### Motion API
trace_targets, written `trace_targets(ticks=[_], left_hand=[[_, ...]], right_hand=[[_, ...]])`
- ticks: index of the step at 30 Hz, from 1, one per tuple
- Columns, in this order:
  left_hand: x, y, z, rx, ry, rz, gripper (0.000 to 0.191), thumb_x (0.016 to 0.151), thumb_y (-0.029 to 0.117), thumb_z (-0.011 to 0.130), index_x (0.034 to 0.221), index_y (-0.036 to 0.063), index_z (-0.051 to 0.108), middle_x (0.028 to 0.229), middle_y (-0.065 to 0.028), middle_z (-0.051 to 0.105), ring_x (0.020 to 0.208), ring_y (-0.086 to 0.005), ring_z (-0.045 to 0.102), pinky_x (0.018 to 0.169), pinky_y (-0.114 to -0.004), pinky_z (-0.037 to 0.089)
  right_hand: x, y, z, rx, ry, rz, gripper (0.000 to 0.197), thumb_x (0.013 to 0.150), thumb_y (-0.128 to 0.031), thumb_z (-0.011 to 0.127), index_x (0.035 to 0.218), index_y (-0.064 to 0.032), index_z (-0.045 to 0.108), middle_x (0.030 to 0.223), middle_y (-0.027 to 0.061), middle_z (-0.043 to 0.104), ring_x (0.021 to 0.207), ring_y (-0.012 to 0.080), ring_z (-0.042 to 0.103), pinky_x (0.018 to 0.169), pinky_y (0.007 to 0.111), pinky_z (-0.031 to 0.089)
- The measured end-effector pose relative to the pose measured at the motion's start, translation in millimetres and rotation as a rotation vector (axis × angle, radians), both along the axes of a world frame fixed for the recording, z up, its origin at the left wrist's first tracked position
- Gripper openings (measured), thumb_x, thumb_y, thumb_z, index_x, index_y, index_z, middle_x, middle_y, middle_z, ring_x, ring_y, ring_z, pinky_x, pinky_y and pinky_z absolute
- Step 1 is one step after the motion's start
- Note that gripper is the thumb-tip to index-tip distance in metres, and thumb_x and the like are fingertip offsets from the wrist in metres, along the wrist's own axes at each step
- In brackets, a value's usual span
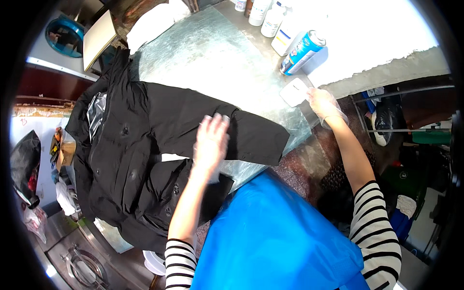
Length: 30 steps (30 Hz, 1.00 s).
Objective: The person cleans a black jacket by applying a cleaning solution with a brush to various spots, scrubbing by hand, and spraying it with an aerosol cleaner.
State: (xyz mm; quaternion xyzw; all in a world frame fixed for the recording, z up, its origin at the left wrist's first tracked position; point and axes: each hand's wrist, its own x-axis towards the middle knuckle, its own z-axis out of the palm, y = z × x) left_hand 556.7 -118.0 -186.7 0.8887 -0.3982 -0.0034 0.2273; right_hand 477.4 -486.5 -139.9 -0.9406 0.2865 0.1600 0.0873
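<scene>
A black puffer jacket [123,156] lies spread over a clear-topped work table [203,43], one sleeve [253,136] stretched towards the right. My left hand [211,145], in a thin clear plastic glove, rests flat on or just above that sleeve, fingers apart and a little blurred. Further right, my right hand [322,101], gloved the same way, has its fingers closed at the edge of a small white container [294,92] at the table's corner; whether it grips the container is unclear. Silver lining shows at the jacket's collar.
A blue spray can [302,52] and several white bottles [272,20] line the table's far right edge beside a white wall. A blue apron [275,232] covers my front. Metal shelf rails [409,130] stand at right; a round metal machine door [85,266] is at lower left.
</scene>
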Motion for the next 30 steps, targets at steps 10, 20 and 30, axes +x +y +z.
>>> trace_targets(ticks=[10, 20, 30], left_hand=[[-106.9, -16.5, -11.6, 0.016, 0.22, -0.481, 0.049, 0.088, 0.011, 0.053, 0.137, 0.0073, 0.047, 0.139, -0.0141, 0.049, 0.127, -0.0304, 0.049, 0.109, -0.042, 0.037], [-143.3, -45.1, -38.3, -0.06, 0.679, -0.57, 0.043, 0.089, 0.01, 0.046, 0.132, 0.0044, 0.051, 0.138, -0.0177, 0.05, 0.128, -0.0319, 0.047, 0.106, -0.04, 0.04], [-78.9, 9.1, -24.0, -0.081, 0.296, 0.183, 0.028, 0.086, 0.01, 0.066, 0.113, 0.0087, 0.062, 0.11, -0.0087, 0.06, 0.101, -0.0285, 0.059, 0.085, -0.038, 0.051]], right_hand=[[-50.4, -9.6, -15.1, 0.475, -0.395, -0.244, 0.03, 0.091, -0.027, 0.061, 0.114, -0.0086, 0.065, 0.102, 0.011, 0.068, 0.096, 0.0206, 0.064, 0.086, 0.031, 0.047], [-69.5, 23.8, -27.5, 0.943, -0.784, -0.583, 0.028, 0.095, -0.016, 0.059, 0.118, -0.0014, 0.062, 0.088, -0.0031, 0.057, 0.074, 0.0041, 0.044, 0.064, 0.019, 0.034], [-148.3, 158.9, -46.1, 0.461, -0.764, 0.151, 0.032, 0.09, -0.014, 0.064, 0.122, -0.0132, 0.063, 0.093, 0.0099, 0.069, 0.073, 0.0255, 0.068, 0.061, 0.035, 0.056]])
